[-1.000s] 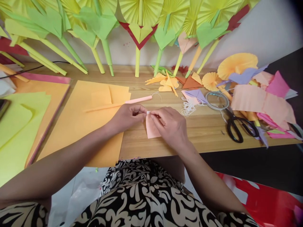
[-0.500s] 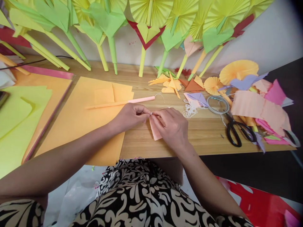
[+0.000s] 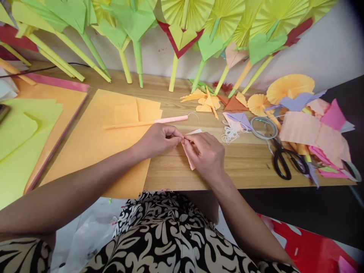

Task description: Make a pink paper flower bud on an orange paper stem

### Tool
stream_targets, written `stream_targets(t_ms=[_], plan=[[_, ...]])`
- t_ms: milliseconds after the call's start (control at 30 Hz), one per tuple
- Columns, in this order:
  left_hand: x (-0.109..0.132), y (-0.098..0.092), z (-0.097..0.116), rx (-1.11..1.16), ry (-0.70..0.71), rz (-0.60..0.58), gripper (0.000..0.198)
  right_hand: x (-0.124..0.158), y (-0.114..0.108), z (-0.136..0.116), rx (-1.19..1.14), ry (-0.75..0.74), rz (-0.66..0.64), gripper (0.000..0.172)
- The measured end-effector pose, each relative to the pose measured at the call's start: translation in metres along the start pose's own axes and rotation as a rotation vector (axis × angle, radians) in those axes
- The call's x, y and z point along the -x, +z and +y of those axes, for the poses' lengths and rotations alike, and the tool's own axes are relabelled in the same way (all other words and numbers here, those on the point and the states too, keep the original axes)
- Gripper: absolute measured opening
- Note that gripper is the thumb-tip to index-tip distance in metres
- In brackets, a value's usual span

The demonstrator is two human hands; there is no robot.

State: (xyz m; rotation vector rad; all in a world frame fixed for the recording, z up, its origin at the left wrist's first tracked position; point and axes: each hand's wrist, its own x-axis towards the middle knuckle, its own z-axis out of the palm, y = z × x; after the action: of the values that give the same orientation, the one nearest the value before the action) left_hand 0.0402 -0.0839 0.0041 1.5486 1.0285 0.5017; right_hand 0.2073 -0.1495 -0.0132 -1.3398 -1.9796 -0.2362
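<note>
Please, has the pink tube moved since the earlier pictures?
No. Judged against the orange sheet, the pink tube stays in place, its right end still beyond the sheet's right edge.

1. Paper piece: pale peach, plain.
2. Rolled tube: pale pink, uniform.
3. Large sheet: light orange, unprinted.
4. Top sheet of left stack: bright yellow-green, plain.
5. Desk: light brown, streaked wood-grain pattern.
6. Thread bundle: white.
7. Tape roll: grey.
8. Scissors handles: black.
9. Pleated fan at upper centre: yellow, lined by radiating folds.
10. V-shaped paper below fan: dark red.
11. Folded triangle: rust brown.
12. Crumpled-edge strip at right: peach.
13. Dress: black ground, cream scrolling leaf pattern.
14. Lower-right sheet: red with white patches.
</note>
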Motion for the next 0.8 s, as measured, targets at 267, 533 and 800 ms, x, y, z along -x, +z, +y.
stream_targets(t_ms=[267, 533, 800], plan=[[-0.0006, -0.0022, -0.0015, -0.044, 0.057, -0.010, 0.014, 0.0025, 0.0008, 0.0018, -0.123, 0.079, -0.044, 0.012], [-0.0009, -0.0018, -0.0022, -0.038, 0.054, -0.003, 0.015, 0.0018, -0.0010, 0.0002, -0.173, 0.104, -0.056, 0.013], [-0.0005, -0.0020, -0.0034, -0.060, 0.046, -0.018, 0.015, 0.0009, -0.0018, -0.0001, -0.212, 0.127, -0.072, 0.015]])
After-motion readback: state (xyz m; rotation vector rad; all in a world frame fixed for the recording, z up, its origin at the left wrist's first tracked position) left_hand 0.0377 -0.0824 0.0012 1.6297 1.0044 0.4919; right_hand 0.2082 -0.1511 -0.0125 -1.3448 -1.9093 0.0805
